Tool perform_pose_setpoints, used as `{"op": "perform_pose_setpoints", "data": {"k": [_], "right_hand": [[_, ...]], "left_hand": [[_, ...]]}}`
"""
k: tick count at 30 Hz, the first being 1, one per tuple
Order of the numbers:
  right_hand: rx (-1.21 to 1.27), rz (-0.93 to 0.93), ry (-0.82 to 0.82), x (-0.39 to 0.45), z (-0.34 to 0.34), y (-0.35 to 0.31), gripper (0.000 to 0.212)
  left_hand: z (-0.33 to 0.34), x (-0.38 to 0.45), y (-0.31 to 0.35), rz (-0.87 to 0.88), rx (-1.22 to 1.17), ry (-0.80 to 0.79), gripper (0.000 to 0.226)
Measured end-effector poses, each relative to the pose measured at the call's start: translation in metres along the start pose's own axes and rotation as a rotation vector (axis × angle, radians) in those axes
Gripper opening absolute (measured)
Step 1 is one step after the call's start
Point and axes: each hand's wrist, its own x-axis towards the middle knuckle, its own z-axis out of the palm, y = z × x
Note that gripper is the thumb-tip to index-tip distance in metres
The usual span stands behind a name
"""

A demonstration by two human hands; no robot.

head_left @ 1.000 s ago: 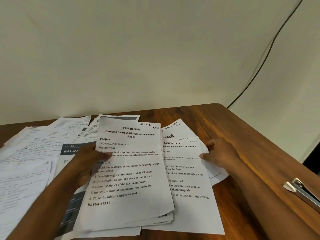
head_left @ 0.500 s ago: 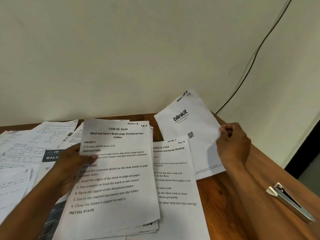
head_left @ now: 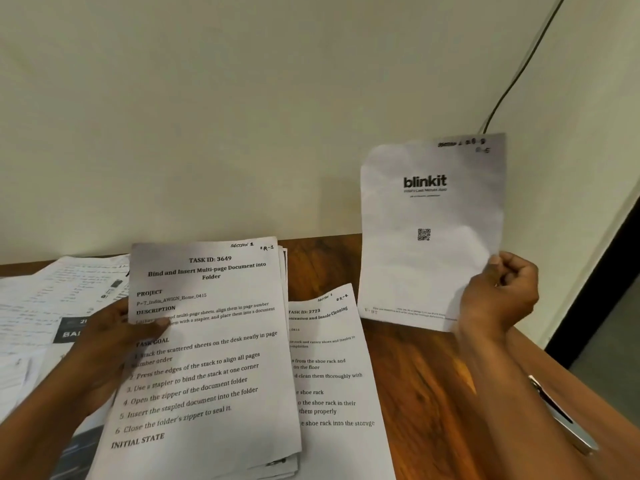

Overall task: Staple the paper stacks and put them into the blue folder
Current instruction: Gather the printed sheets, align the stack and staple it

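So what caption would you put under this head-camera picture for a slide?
Right hand lifts a blinkit sheet upright while the left hand holds the stack of papers on the wooden table.

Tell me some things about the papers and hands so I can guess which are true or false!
1. The right hand holds the blinkit sheet up off the table. True.
2. The left hand is stapling. False: it grips the stack.
3. The top page reads TASK ID: 3649. True.
4. The stapler sits on the stack. False: it lies on the table by the right forearm.
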Motion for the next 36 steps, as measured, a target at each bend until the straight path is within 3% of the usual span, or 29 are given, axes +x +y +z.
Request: {"op": "perform_pose_setpoints", "data": {"k": [7,16,25,28,31,36], "right_hand": [[0.010,0.116,-0.141,-0.012,0.008,-0.009,0.015],[-0.160,0.386,-0.678,-0.045,0.014,0.005,0.026],[-0.608,0.318,-1.229,-0.046,-0.001,0.001,0.015],[-0.672,0.313,-1.307,-0.041,-0.003,-0.005,0.010],[-0.586,0.233,-1.375,-0.051,-0.001,-0.004,0.010],[-0.374,0.088,-1.255,-0.086,0.011,0.003,0.021]], "left_hand": [[-0.002,0.003,0.000,0.011,-0.040,-0.002,0.047],[0.000,0.001,-0.001,0.005,-0.065,0.006,0.043],[-0.003,0.002,0.003,-0.002,-0.040,0.053,0.036],[-0.003,0.003,0.002,-0.016,-0.015,0.036,0.036],[0.000,0.002,-0.001,-0.038,-0.003,-0.011,0.052],[0.010,0.000,-0.007,-0.058,0.027,-0.048,0.036]]}}
